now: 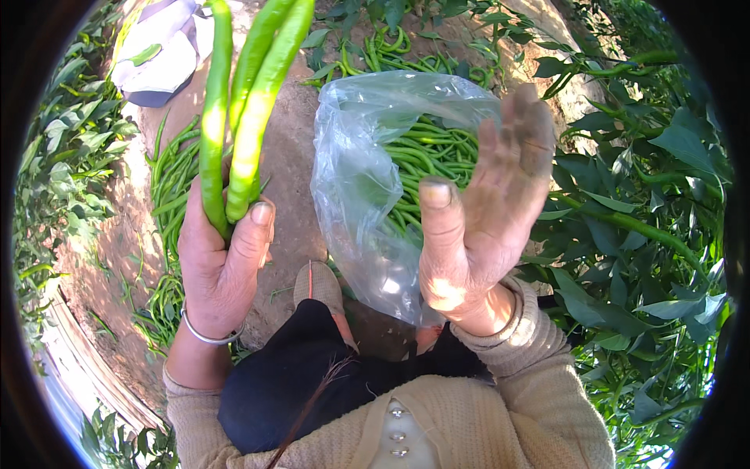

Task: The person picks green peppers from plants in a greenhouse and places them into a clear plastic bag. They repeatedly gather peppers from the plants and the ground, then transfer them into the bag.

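Upright in my left hand (225, 252) are several long green chili peppers (252, 117), gripped near their lower ends between thumb and fingers. A silver bangle (208, 335) circles the left wrist. My right hand (486, 205) is raised with palm showing, thumb and fingers apart, holding nothing; it overlaps the right side of a clear plastic bag (357, 158). Inside the wide-mouthed bag lies a heap of green chilies (430, 146). More chilies lie on the soil in a pile (176, 193) behind and beside the left hand.
Another scatter of chilies (387, 53) lies on the ground beyond the bag. Leafy pepper plants (621, 234) crowd the right side, and others (76, 152) line the left. A white and grey cloth item (161, 55) rests at upper left. My shoe (319, 287) stands near the bag.
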`<action>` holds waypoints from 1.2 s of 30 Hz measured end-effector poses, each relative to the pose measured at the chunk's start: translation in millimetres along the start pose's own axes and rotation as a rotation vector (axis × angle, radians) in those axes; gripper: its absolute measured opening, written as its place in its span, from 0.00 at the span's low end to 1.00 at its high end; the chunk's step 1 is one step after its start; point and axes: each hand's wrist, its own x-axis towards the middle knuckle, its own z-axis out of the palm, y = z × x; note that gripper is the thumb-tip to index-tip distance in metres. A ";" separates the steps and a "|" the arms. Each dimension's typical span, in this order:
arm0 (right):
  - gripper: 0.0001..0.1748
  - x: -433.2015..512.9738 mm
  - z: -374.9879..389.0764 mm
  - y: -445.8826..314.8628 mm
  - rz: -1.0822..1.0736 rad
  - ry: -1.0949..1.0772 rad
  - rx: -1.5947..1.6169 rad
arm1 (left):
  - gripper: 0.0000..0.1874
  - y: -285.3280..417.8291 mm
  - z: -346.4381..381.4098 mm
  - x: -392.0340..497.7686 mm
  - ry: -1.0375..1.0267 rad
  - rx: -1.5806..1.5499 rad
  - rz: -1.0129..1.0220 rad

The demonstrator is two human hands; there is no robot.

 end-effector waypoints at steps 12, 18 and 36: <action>0.19 39.1 -122.9 44.6 0.326 -0.577 -0.677 | 0.52 -58.9 21.8 60.4 0.086 0.194 0.170; 0.20 -28.3 -143.0 99.5 0.316 -0.935 -1.136 | 0.15 -116.4 36.1 69.2 -0.136 0.043 -0.054; 0.31 -70.6 -60.8 207.1 0.198 -0.916 -1.185 | 0.08 -100.0 6.6 61.1 0.050 -0.518 -0.168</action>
